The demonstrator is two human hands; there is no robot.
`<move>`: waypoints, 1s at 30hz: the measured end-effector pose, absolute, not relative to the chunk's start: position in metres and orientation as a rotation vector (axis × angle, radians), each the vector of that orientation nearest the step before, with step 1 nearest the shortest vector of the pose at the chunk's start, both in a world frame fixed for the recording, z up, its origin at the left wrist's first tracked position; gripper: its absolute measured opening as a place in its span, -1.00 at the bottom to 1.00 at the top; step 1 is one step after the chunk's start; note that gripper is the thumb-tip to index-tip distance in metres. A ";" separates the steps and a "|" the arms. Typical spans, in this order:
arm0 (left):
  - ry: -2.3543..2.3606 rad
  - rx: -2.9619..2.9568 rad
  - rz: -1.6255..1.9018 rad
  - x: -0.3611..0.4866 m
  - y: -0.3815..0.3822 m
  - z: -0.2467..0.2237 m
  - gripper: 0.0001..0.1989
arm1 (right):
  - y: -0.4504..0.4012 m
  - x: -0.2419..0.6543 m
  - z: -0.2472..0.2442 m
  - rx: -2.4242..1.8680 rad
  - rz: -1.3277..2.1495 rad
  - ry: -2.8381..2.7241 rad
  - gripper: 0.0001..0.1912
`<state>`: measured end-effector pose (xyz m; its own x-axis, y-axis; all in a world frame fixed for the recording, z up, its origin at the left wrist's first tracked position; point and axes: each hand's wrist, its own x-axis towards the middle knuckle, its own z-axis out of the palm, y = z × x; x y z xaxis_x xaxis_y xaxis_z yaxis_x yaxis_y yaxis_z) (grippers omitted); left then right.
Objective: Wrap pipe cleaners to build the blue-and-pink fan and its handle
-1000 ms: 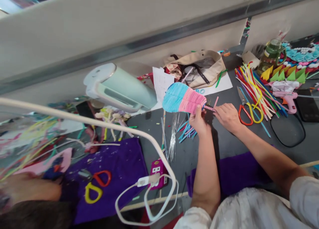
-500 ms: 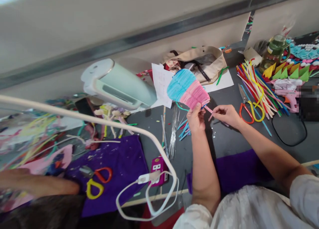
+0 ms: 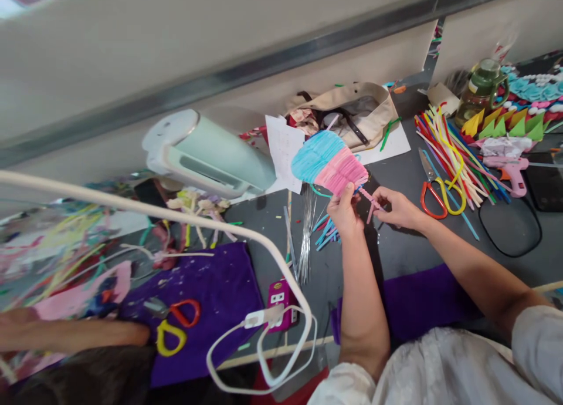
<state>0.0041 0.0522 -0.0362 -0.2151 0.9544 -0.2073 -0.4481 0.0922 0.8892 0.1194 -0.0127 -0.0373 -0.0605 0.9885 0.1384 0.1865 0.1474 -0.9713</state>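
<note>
A fuzzy panel (image 3: 331, 160), blue at its upper left and pink at its lower right, is held up above the dark table. My left hand (image 3: 346, 213) pinches its lower pink edge, thumb on top. From that edge a twisted pink pipe cleaner (image 3: 367, 195) runs out to the right. My right hand (image 3: 396, 208) has its fingers closed on the pipe cleaner's far part, where a short pink end hangs down. Blue pipe cleaner pieces (image 3: 326, 232) lie beneath my left hand.
Scissors (image 3: 434, 198), colourful pipe cleaners (image 3: 453, 158) and a pink glue gun (image 3: 512, 171) lie at the right. A pale green appliance (image 3: 220, 152) stands behind left. A white cable (image 3: 246, 226) crosses a power strip (image 3: 281, 302). Another person's arm (image 3: 88, 334) reaches in at lower left.
My right hand has shifted slightly right along the pipe cleaner, and more of the pink twist shows between my hands. The other person's arm moved slightly right.
</note>
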 end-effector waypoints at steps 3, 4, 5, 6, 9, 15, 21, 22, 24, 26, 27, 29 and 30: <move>1.162 0.662 1.484 0.005 0.051 -0.039 -0.72 | -0.014 0.118 -0.043 -1.443 0.600 -1.713 -0.88; 1.171 0.677 1.490 0.005 0.051 -0.039 -0.72 | -0.014 0.119 -0.045 -1.492 0.456 -1.781 -0.90; 1.173 0.684 1.497 0.006 0.050 -0.039 -0.72 | -0.013 0.120 -0.047 -1.520 0.325 -1.845 -0.94; 1.170 0.685 1.502 0.006 0.050 -0.039 -0.72 | -0.013 0.121 -0.048 -1.530 0.211 -1.902 -0.94; 1.171 0.672 1.505 0.007 0.049 -0.038 -0.73 | -0.012 0.124 -0.047 -1.526 -0.016 -2.007 -0.80; 1.149 0.639 1.498 0.010 0.049 -0.040 -0.73 | -0.014 0.124 -0.042 -1.550 -0.174 -1.998 -0.70; 1.150 0.549 1.518 0.013 0.051 -0.044 -0.69 | -0.014 0.122 -0.045 -1.591 -0.180 -1.894 -0.72; 1.156 0.554 1.518 0.013 0.051 -0.044 -0.68 | -0.014 0.121 -0.046 -1.602 -0.148 -1.864 -0.74; 1.160 0.563 1.511 0.012 0.051 -0.045 -0.68 | -0.014 0.119 -0.047 -1.644 -0.040 -1.773 -0.77; 1.148 0.571 1.494 0.011 0.051 -0.044 -0.69 | -0.014 0.117 -0.046 -1.680 0.173 -1.620 -0.79; 1.138 0.578 1.486 0.010 0.051 -0.044 -0.69 | -0.013 0.116 -0.045 -1.670 0.334 -1.514 -0.80; 1.103 0.591 1.476 0.009 0.052 -0.042 -0.69 | -0.011 0.116 -0.043 -1.548 0.722 -1.251 -0.80; 1.075 0.594 1.469 0.008 0.052 -0.041 -0.69 | -0.010 0.117 -0.041 -1.446 0.916 -1.113 -0.80</move>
<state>0.0080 0.0522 -0.0413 -0.2084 0.9551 -0.2104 -0.4889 0.0845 0.8682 0.1168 -0.0102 -0.0414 0.2754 0.9610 0.0236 0.1617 -0.0221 -0.9866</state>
